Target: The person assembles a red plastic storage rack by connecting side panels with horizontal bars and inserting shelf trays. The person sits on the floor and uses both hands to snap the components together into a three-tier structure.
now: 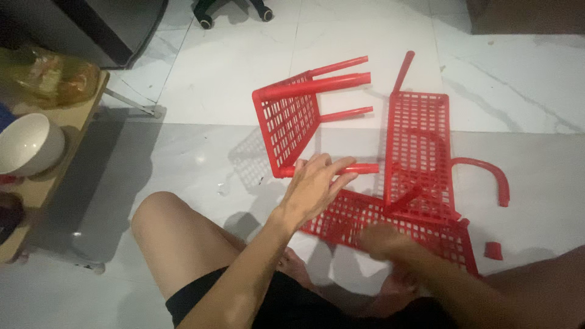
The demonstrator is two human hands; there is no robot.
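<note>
My left hand [314, 189] has fingers spread wide, touching a red rack [286, 119] leg; right hand [381, 239] too blurry, can't tell.

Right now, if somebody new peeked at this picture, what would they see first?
Bright red plastic grid shelves lying in pieces on the white marble floor, with one shelf with tube legs on its side in the middle. The left hand reaches to that shelf's lower leg, while the right hand is blurred over the flat panel nearest the person. A white bowl sits on a small table at the left edge.
</note>
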